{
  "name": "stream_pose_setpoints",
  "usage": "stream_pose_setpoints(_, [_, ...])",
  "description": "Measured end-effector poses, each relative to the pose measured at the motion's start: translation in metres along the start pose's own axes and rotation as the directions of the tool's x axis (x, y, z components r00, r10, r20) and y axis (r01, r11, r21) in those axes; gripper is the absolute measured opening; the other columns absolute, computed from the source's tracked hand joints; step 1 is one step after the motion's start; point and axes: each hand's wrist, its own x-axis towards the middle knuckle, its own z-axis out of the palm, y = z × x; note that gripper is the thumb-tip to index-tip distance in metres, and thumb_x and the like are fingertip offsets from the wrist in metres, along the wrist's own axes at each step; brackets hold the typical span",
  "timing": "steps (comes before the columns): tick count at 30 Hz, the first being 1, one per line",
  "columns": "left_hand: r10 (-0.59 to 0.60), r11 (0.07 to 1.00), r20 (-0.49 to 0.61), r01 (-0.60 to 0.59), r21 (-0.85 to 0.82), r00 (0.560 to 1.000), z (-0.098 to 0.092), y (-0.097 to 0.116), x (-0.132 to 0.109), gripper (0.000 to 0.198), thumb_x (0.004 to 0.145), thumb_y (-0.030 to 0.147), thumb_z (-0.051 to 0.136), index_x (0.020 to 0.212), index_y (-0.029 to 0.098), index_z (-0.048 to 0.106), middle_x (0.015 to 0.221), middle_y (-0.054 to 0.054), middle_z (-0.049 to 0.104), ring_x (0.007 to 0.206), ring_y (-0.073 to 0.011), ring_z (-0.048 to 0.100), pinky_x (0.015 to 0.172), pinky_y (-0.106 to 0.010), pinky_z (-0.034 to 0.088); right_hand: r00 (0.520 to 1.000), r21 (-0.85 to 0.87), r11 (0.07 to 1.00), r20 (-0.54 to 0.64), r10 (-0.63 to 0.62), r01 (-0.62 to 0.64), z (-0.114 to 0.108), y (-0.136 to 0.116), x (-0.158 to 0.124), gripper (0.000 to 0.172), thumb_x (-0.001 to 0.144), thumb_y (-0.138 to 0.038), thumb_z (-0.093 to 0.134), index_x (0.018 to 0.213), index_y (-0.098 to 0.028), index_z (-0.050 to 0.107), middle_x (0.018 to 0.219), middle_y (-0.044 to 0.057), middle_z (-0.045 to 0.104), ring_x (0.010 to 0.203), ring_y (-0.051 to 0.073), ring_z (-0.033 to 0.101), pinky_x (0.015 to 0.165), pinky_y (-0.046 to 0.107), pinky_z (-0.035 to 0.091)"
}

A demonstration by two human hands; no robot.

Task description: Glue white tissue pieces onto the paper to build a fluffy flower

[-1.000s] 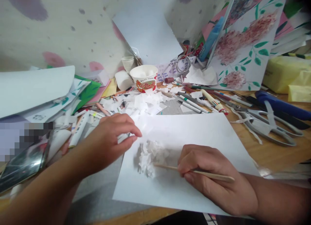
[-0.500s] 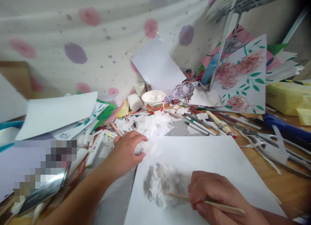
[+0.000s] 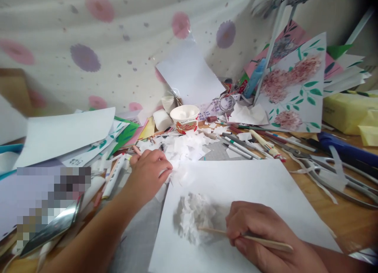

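A white paper sheet lies in front of me. On its left part sits a ruffled clump of white paper bits with grey shading around it. My right hand grips a thin flat wooden stick, its tip at the clump's lower right side. My left hand is at the sheet's upper left corner, thumb and forefinger pinched together on a small white paper scrap. Just beyond is a heap of cut paper scraps.
A patterned paper bowl stands behind the heap. Pens and large scissors lie to the right, near a leaning flower picture. At left are stacked papers and a phone.
My left thumb and forefinger have closed together and shifted slightly left among the scraps. My right hand keeps the stick against the clump. The view has tilted slightly.
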Motion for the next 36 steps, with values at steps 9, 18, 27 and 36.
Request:
stream_pose_setpoints(9, [-0.041,0.971,0.053,0.053,-0.234,0.998,-0.006,0.009,-0.002,0.024,0.087,0.035,0.051,0.075,0.022,0.067,0.077,0.001,0.069,0.075,-0.0164,0.063,0.071,-0.029,0.045,1.0,0.029,1.0,0.024,-0.004,0.004,0.0,0.005,-0.003,0.014,0.089,-0.029,0.058,0.078,-0.019,0.06,0.069,0.002,0.059,0.063,0.015,0.056,0.058,0.024,0.046])
stream_pose_setpoints(18, [0.029,0.994,0.1,-0.018,-0.108,0.995,-0.002,0.003,-0.006,0.02,0.08,0.023,0.054,0.093,0.029,0.068,0.101,0.001,0.068,0.101,-0.0265,0.058,0.089,-0.046,0.031,0.998,0.074,0.997,0.046,-0.041,0.037,-0.001,0.006,-0.006,0.015,0.084,-0.013,0.043,0.077,-0.018,0.055,0.067,0.001,0.059,0.063,0.012,0.055,0.058,0.021,0.041])
stream_pose_setpoints(27, [0.053,0.997,-0.063,-0.049,0.06,0.997,-0.004,0.008,-0.004,0.019,0.085,0.018,0.05,0.075,0.022,0.067,0.094,-0.005,0.064,0.094,-0.0265,0.054,0.083,-0.047,0.028,0.998,0.102,0.994,0.039,-0.044,0.04,0.002,0.01,-0.008,0.014,0.086,-0.014,0.044,0.079,-0.017,0.057,0.069,0.002,0.059,0.064,0.012,0.054,0.059,0.022,0.041])
stream_pose_setpoints(36, [0.327,0.909,0.083,-0.289,-0.302,0.941,-0.018,0.058,-0.031,0.015,0.082,0.011,0.052,0.077,0.022,0.061,0.086,0.002,0.058,0.083,-0.0167,0.054,0.079,-0.037,0.029,0.998,0.155,0.987,0.028,-0.057,0.052,-0.002,0.008,-0.007,0.014,0.087,-0.01,0.047,0.083,-0.015,0.06,0.075,0.004,0.062,0.067,0.013,0.055,0.062,0.025,0.043])
